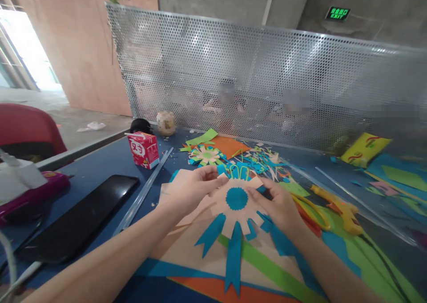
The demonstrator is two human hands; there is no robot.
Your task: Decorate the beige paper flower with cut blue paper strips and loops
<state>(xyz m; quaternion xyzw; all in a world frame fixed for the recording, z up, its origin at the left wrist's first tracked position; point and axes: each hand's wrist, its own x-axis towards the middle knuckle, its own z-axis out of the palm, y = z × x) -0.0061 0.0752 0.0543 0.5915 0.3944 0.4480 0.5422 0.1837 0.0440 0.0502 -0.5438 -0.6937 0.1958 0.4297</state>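
Observation:
Between my two hands is a felt rosette (218,205) in pale peach, with a scalloped blue disc (236,198) at its middle. Blue notched ribbon tails (233,258) hang from its lower edge, and thin yellow-green loops with blue tabs show along its top. My left hand (207,181) pinches a petal at the upper left. On the upper right, my right hand (270,196) grips another petal between thumb and fingers. Pale peach felt sheets (187,238) lie under the rosette, with a green strip (276,269) across them. Beyond my hands lies a second flower (207,155) in green, peach and blue.
A yellow glue gun (343,209) and yellow-handled scissors (315,212) lie at right among felt pieces. Glue sticks (147,187), a black phone (80,218) and a red drink carton (143,150) are at left. A perforated metal screen (187,63) stands behind scattered scraps (263,158).

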